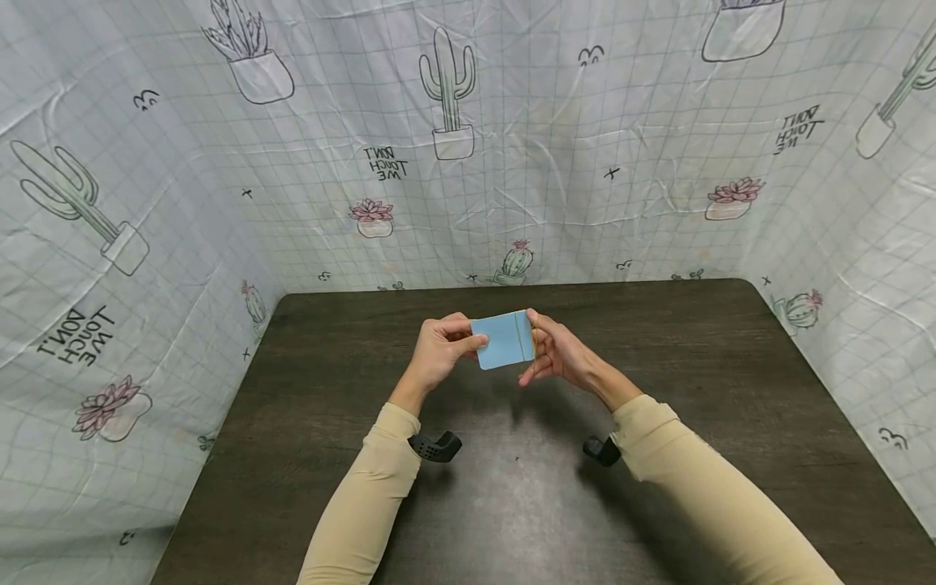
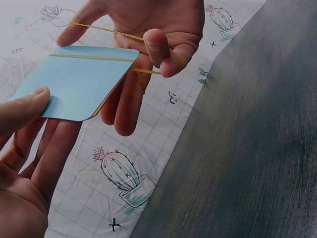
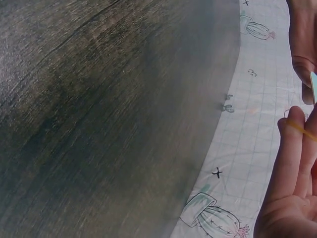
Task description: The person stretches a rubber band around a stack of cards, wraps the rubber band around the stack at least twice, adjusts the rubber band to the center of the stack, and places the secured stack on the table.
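Observation:
A light blue card [image 1: 500, 340] with rounded corners is held above the table; I cannot tell whether it is one card or a thin stack. My left hand [image 1: 437, 349] pinches its left side, thumb [image 2: 29, 106] on top and fingers underneath. Across the card near its right end runs a yellow rubber band [image 2: 99, 57]. At that end, my right hand [image 1: 566, 357] holds part of the band stretched away from the card, looped over its fingers. In the right wrist view, the band also crosses the right hand's fingers [image 3: 292, 153], while most of the card is cut off.
Beneath both hands lies a dark wood-grain table [image 1: 512, 504]. A white grid-patterned cloth [image 1: 548, 122] with cactus drawings hangs behind it and along both sides. Black wrist-worn devices [image 1: 436, 447] stick out from the tan sleeves [image 1: 373, 487].

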`<state>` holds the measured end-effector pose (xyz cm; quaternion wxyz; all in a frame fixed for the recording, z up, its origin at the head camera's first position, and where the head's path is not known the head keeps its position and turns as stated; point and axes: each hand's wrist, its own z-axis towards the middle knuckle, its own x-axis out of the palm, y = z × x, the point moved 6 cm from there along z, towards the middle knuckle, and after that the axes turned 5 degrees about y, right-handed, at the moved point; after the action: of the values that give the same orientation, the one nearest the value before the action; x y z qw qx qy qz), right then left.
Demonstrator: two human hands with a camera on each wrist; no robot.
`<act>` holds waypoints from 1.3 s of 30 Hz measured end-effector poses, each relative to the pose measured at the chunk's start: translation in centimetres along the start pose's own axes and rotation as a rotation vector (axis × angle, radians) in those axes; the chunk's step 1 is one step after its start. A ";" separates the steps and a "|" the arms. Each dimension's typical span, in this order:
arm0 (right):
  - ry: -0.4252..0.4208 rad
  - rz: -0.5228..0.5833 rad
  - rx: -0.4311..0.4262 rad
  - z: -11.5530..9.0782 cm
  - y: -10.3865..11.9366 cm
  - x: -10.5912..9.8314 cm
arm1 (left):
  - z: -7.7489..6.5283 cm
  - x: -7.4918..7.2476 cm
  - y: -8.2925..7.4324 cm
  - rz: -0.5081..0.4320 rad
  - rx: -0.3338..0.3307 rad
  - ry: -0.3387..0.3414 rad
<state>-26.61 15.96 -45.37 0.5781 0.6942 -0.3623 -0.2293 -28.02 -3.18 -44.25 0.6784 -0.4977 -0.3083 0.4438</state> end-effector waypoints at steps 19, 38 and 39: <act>0.015 -0.045 0.120 0.0 -0.2 -0.3 | 0.1 1.1 -0.5 0.021 -0.014 0.128; 0.044 0.118 0.025 -0.1 -1.1 0.4 | 0.3 1.4 -0.5 0.057 0.011 0.133; 0.054 0.160 0.013 -0.2 -1.1 0.3 | 0.2 1.4 -0.5 0.060 0.010 0.128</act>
<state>-26.00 15.89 -46.39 0.5996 0.6728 -0.4022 -0.1613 -27.50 -1.91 -43.70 0.6855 -0.5309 -0.2470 0.4327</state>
